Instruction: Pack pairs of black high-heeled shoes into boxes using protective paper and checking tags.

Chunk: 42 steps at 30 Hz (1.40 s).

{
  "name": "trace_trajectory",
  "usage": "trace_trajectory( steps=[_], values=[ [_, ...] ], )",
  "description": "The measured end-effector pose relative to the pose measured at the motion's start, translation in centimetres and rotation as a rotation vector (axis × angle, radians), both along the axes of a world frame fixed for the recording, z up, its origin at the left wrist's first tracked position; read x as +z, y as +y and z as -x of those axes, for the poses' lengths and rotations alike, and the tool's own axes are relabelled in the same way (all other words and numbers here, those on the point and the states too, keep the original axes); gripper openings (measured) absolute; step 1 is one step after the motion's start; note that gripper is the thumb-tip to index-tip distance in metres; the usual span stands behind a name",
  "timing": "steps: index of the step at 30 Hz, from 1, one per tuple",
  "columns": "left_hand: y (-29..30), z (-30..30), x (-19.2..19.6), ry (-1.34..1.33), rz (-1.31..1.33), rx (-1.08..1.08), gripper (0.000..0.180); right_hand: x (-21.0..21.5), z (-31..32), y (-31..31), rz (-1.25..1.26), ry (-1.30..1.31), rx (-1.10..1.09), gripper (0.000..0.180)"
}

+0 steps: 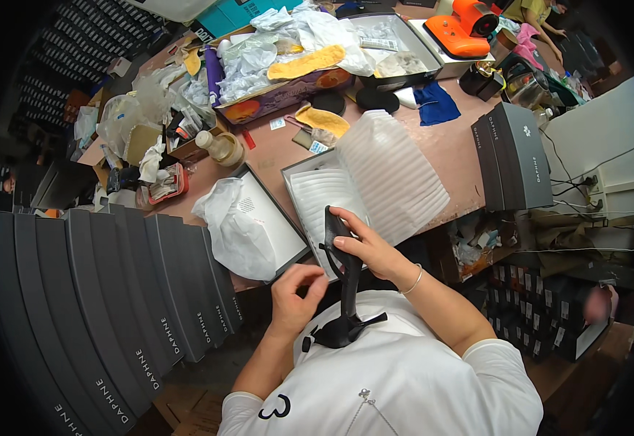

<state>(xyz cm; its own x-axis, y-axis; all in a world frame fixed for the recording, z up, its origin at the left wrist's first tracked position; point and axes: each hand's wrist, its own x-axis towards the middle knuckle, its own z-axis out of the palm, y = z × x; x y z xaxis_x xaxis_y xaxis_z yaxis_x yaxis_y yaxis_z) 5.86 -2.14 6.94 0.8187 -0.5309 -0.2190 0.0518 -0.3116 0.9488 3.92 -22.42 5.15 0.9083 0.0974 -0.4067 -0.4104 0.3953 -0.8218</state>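
A black shoe [350, 291] with thin straps and a bow-like trim is upright in front of my white shirt. My right hand [364, 247] grips its upper end, with the thumb on the near side and the fingers behind. My left hand [296, 296] is curled beside it, thumb and forefinger tips close together; whatever may be between them cannot be made out. Just beyond my hands lies an open shoebox [309, 192] with white ribbed foam sheet [389, 174] folded out of it. To its left is a box lid [277, 225] bearing crumpled white tissue paper [237, 232].
Dark grey shoeboxes [99, 291] are stacked at my left, and more boxes [509, 156] stand at the table's right edge. A carton [280, 102] heaped with plastic bags and an orange machine [462, 29] are at the back. A bottle [221, 147] stands left of the lid.
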Motion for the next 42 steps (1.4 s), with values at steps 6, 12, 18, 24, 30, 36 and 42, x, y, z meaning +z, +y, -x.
trace_trajectory(
  steps=[6,12,18,24,30,36,42],
  values=[
    [-1.7,0.5,0.8,-0.593,0.047,-0.046,0.031,-0.7,-0.3,0.8,0.165,-0.086,0.026,0.066],
    [-1.7,1.4,0.5,-0.67,0.037,0.015,0.029,-0.6,-0.1,0.8,0.221,-0.083,0.057,0.066],
    [-1.7,1.3,0.9,-0.794,-0.031,-0.02,0.027,-0.5,-0.3,1.0,0.263,-0.109,0.07,0.066],
    [-1.3,1.2,0.5,-0.817,-0.02,-0.079,0.027,-1.3,0.3,1.3,0.24,-0.071,0.08,0.066],
    [-1.5,1.5,0.5,-0.767,-0.004,-0.012,0.025,-1.1,0.1,1.4,0.266,-0.114,0.081,0.066],
    [-1.3,1.2,0.8,-0.817,-0.037,-0.058,0.024,-1.5,0.1,1.5,0.287,-0.14,0.092,0.066],
    [-0.9,2.5,-0.4,-0.369,0.135,0.184,0.024,-0.8,-0.1,1.5,0.288,-0.17,0.088,0.065]
  ],
)
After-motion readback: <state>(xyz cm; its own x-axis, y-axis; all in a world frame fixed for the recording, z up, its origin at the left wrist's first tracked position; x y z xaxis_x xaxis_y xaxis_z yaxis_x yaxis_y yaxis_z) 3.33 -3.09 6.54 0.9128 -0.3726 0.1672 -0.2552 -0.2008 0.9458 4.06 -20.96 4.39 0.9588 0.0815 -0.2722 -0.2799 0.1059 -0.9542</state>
